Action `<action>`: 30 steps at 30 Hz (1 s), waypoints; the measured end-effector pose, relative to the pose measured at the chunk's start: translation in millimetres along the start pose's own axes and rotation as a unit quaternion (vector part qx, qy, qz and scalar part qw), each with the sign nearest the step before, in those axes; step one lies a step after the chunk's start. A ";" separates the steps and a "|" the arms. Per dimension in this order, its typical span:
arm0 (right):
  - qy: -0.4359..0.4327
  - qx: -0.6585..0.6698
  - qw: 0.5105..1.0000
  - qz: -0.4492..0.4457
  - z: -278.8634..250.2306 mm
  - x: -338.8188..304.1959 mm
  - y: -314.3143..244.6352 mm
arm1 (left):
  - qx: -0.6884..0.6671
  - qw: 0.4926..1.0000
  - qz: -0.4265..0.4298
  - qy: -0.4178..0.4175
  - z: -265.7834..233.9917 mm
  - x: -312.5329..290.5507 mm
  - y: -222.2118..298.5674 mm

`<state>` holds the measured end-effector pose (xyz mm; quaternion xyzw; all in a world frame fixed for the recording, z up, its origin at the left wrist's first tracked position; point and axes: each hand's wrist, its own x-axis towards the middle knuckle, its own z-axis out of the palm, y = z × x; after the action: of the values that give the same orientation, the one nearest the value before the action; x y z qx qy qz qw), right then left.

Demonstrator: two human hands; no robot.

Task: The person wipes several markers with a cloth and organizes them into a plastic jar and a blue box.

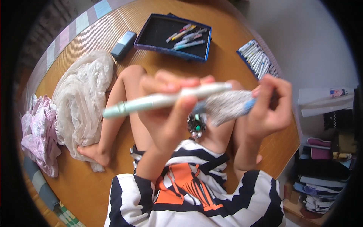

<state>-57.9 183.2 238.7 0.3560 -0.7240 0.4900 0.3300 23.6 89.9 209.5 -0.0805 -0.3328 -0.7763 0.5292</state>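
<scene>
My left hand (164,123) is closed round a slim white and pale green marker pen (132,106), held nearly level with its green end pointing left. Close to the pen's white end is a piece of nubby greyish-white cloth (228,107) with blue at its edges. The fingers of my right hand (274,109) pinch that cloth by its right edge, and it slants down to the left. Whether pen and cloth touch, I cannot tell. Below them shows a small round cluster (196,126) of dark, silver, green and pink bits, partly hidden; its kind is unclear.
Ahead on the brown mat (227,49) lies a dark blue shallow box (155,32) with several pens inside. A grey-blue case (124,45) is left of it, a pack of white markers (257,58) right. Sheer cream fabric (83,87) and pink cloth (39,132) lie left.
</scene>
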 end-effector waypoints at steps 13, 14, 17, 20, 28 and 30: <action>0.044 0.069 0.962 0.262 -70.8 -59.5 39.2 | 0.426 0.869 -0.220 -0.123 -87.2 -14.8 32.2; 0.043 0.054 0.963 0.259 -74.2 -61.6 39.6 | 0.453 0.851 -0.215 -0.153 -89.1 -21.3 29.5; 0.001 0.005 0.972 0.234 -74.9 -66.3 32.0 | 0.577 0.735 -0.146 -0.324 -84.0 -20.5 18.0; -0.138 0.059 0.966 0.209 -69.4 -63.6 22.7 | 0.624 0.659 -0.102 -0.408 -68.0 -14.2 0.3; -0.340 0.137 0.916 0.161 -31.4 -72.4 26.4 | 0.569 0.600 -0.100 -0.553 -63.5 -13.7 -42.1; -0.349 0.139 0.912 0.163 -31.2 -79.3 29.2 | 0.568 0.592 -0.111 -0.561 -67.5 -17.0 -46.7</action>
<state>-36.4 235.6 168.7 0.4236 -0.7656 0.4774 -0.0810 5.3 72.6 129.6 -0.1459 -0.9436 -0.2843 0.0862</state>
